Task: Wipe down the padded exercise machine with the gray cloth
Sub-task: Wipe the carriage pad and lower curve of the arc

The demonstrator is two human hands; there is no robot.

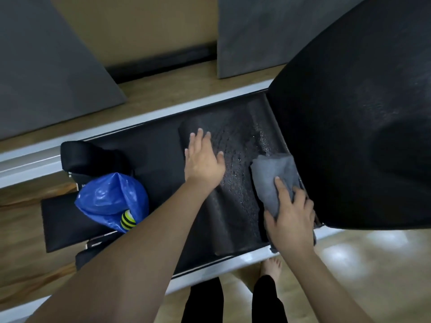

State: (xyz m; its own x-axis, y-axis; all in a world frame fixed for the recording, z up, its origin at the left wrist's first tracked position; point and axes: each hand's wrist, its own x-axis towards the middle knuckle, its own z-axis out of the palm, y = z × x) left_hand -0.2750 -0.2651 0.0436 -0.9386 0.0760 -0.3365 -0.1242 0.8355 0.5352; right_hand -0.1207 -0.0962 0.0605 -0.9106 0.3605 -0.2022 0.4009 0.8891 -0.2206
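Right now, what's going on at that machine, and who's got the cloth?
A person is wiping the black padded machine. Their right hand presses the gray cloth against the pad's right side, beside the big raised black cushion. The left hand lies flat and open on the pad, holding nothing. The strip between the hands glistens with wet droplets. A blue plastic bag with a yellow-and-black striped ball sits further left on the machine.

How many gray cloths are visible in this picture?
1. The gray cloth lies on the wet black pad, under the right hand. Others may be hidden inside the blue bag.
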